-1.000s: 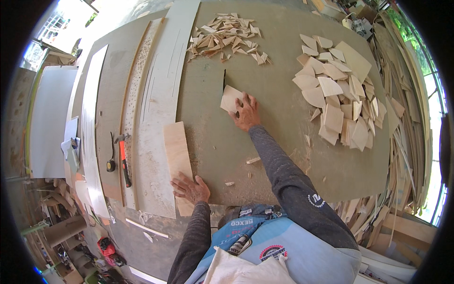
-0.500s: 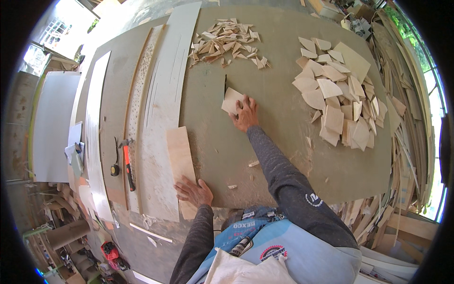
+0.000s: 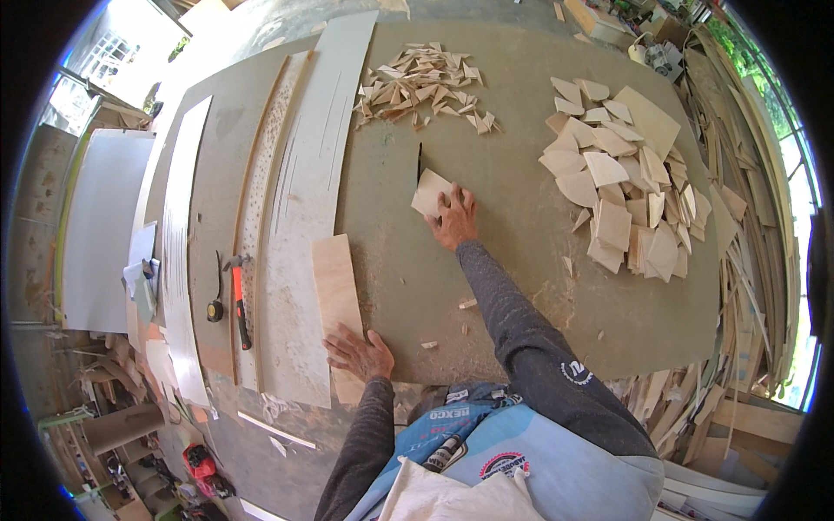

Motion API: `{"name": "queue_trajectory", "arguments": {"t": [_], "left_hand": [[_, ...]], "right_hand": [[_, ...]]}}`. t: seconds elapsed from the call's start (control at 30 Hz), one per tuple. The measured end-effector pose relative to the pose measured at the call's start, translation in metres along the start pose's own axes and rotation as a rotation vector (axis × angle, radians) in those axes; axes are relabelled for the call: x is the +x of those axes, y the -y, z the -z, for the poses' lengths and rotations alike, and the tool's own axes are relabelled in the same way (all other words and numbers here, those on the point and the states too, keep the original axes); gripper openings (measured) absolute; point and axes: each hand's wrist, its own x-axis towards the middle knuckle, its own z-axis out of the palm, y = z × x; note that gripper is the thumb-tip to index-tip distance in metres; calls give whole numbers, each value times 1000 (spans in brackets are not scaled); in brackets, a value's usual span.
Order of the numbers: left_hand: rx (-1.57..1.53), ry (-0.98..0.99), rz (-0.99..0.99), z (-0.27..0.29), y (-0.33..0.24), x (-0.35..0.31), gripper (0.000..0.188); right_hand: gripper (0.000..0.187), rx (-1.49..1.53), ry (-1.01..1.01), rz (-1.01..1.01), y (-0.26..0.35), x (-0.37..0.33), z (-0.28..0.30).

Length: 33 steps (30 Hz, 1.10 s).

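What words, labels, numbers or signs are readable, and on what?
Blue top: pale lettering on a darker blue part; wording left uncopied.
Same top: round red-and-black emblem with lettering, also uncopied.
Dark right sleeve: white roundish mark; its smaller marks are too small to read.
Tape measure: any markings too small to read.
Wood piece under the right hand: no lettering seen.

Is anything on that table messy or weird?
A little. Small wood bits and sawdust lie scattered on the table near the left hand, not heaped like the scrap pile. A thin dark line also stands out beside the wood piece under the right hand; I can't tell what it is.
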Motion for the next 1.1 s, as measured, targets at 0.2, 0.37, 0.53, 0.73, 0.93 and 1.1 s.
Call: {"name": "queue_trajectory", "arguments": {"t": [0.2,0.37,0.53,0.73,0.93,1.1], "left_hand": [[12,-5,-3,1,1,-1,82],[8,9,4,3,-1,-1,83],[12,2,-2,2,-1,-1,82],[5,7,13,1,0,1,81],[21,21,24,-1,0,1,83],[-1,2,9,1,-1,-1,84]], "right_hand": [[63,-5,0,-35,6,-1,2],[63,-5,3,-59,8,4,-1],[63,28,-5,-57,6,6,-2],[63,30,33,-40,5,0,1],[63,13,51,-46,7,-3,2],[62,27,30,-72,10,2,4]]}}
